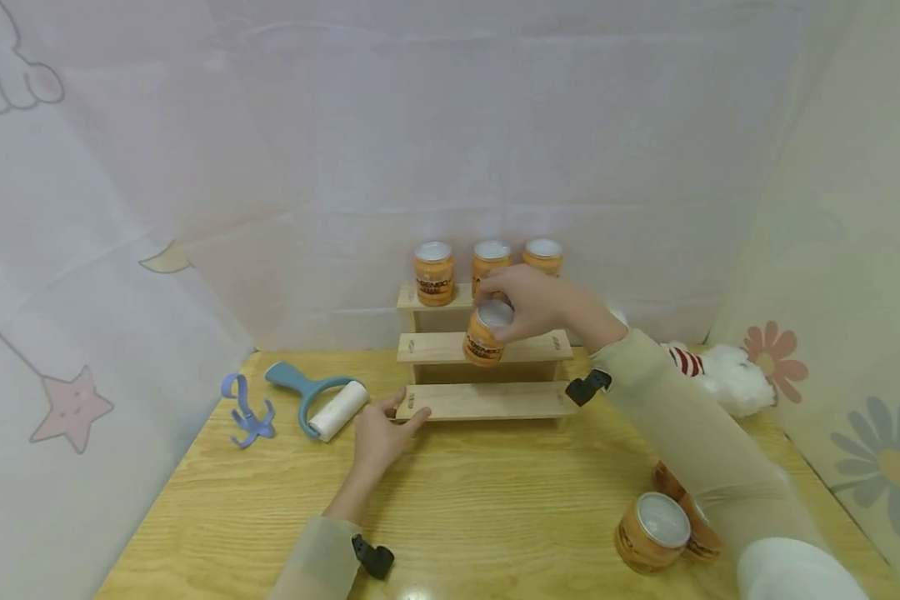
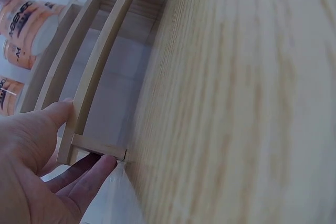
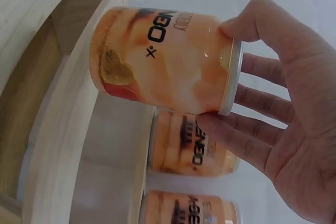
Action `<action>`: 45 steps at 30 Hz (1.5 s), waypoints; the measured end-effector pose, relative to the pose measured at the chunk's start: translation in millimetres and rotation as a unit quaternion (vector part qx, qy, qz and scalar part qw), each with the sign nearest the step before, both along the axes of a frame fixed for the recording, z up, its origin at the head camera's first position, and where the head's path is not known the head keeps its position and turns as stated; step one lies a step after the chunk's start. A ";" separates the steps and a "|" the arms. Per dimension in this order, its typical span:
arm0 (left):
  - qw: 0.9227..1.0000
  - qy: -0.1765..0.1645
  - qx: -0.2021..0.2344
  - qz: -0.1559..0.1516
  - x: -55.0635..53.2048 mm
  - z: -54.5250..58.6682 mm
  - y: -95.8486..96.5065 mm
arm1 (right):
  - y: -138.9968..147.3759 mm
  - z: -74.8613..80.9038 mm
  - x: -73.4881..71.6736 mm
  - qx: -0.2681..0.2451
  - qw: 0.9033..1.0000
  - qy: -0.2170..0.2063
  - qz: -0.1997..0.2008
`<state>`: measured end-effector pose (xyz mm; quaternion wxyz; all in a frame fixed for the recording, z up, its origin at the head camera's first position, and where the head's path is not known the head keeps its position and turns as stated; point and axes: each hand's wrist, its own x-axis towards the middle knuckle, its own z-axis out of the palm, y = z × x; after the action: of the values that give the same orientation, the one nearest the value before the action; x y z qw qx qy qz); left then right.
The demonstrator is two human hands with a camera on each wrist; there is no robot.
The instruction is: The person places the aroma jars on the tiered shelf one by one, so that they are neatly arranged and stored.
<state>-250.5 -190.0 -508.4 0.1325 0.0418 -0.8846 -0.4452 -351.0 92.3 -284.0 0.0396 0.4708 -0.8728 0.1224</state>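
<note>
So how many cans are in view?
5 clearly: left can, middle can and right can on the top shelf, held can in the right hand, front can on the table. Partly hidden shapes by the right sleeve may be more.

Forearms and hands of a person, shown above a wooden table (image 1: 495, 500). The left hand (image 1: 381, 433) and the right hand (image 1: 536, 304) are left bare, and each arm is covered to the wrist in plain, pale beige cloth. The left sleeve (image 1: 318, 558) is seen smooth; the right sleeve (image 1: 705, 442) is creased along its length and, near the table's right edge, is met by rounded white cloth (image 1: 795, 575). At each cuff a small, blocky black device is worn (left device (image 1: 373, 558), right device (image 1: 588, 387)).
</note>
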 end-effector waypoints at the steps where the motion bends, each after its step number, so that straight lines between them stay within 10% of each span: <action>1: 1.000 -0.001 -0.002 0.000 0.0 0.4 0.1 | -3.9 -1.4 -0.5 -0.003 1.000 0.001 -0.002; 45: 1.000 0.024 0.015 -0.003 1.8 -1.5 4.3 | -81.0 -40.7 -10.0 -0.045 0.997 0.038 -0.053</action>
<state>-248.6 -185.7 -509.9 0.1521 0.0303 -0.8742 -0.4601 -361.0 11.3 -324.7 0.1005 0.4256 -0.8882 0.1406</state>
